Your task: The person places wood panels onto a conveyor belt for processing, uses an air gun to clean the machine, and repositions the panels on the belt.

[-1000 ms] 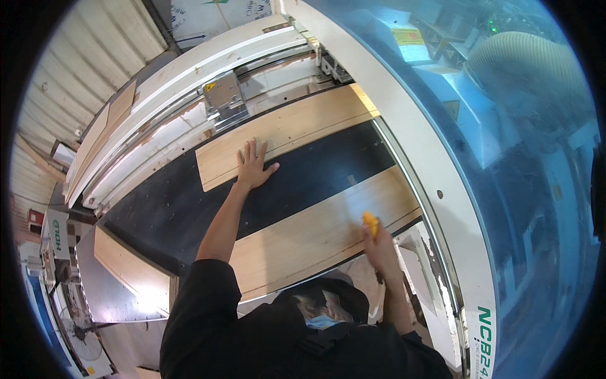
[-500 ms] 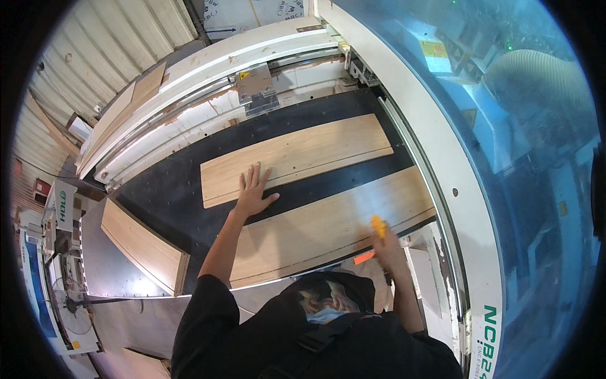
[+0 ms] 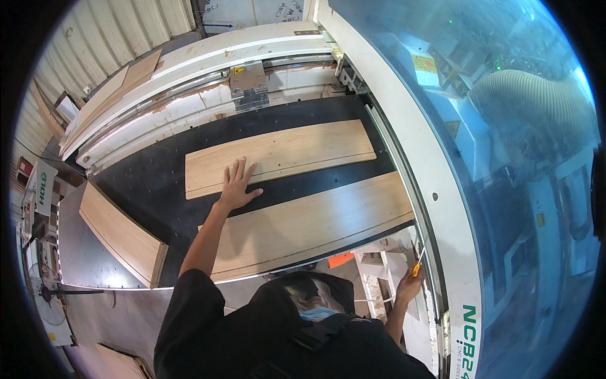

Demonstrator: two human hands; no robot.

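Note:
My left hand [image 3: 234, 189] lies flat with fingers spread at the near edge of a pale wooden board [image 3: 297, 148]. Its thumb reaches over the black bed [image 3: 158, 183]. Closer to me, a second wooden board [image 3: 328, 218] with a thin groove along its near side lies on the same bed. Off the bed's right end, beside the white machine frame, my right hand [image 3: 409, 287] is closed on a small yellow hand tool [image 3: 415, 270] with what looks like a thin metal tip. The fingers partly hide the tool.
Another board [image 3: 120, 234] rests angled at the bed's left end. A metal rail [image 3: 398, 151] and white frame [image 3: 435, 196] border the right, beside a blue transparent cover [image 3: 505, 221]. A metal clamp block [image 3: 248, 85] sits along the back. An orange piece [image 3: 341, 259] shows below the near edge.
My right hand has moved from over the near board's right part, off the bed toward the machine frame, still holding the yellow tool. My left hand stays on the far board. The whole view shifted slightly.

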